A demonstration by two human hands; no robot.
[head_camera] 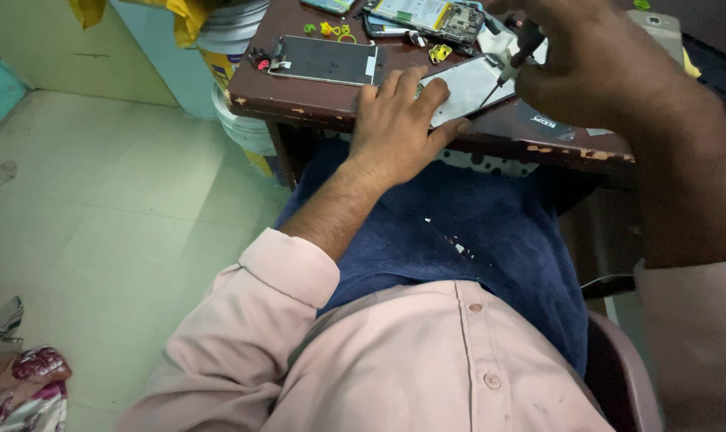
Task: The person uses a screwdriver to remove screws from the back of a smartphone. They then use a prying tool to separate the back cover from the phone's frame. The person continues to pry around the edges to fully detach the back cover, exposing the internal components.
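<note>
Pink cotton shirt (427,360), buttoned down the front, fills the nearest part of the view, with a dark blue towel (475,232) spread over the lap just beyond it and reaching under the edge of the dark brown wooden table (299,100). At that near edge the left hand (395,128) lies flat, fingers spread slightly apart, its fingertips pressing on the corner of a white rectangular phone panel (467,88) that rests on the table top just behind the edge. Above the panel's right end, the right hand (603,64) hovers with its fingers pinched together around a thin black-handled screwdriver (511,68), whose tip points down at the panel's surface. Left of the panel on the same table lies a dark flat phone screen (324,60), apart from both hands. Farther back on the table sit small yellow-green plastic clips (331,30) and an opened phone body with exposed circuit board and battery (431,16). Under the table's far left corner stands a stack of white plastic buckets (239,88). Left of the table stretches pale green tiled floor (99,200).
</note>
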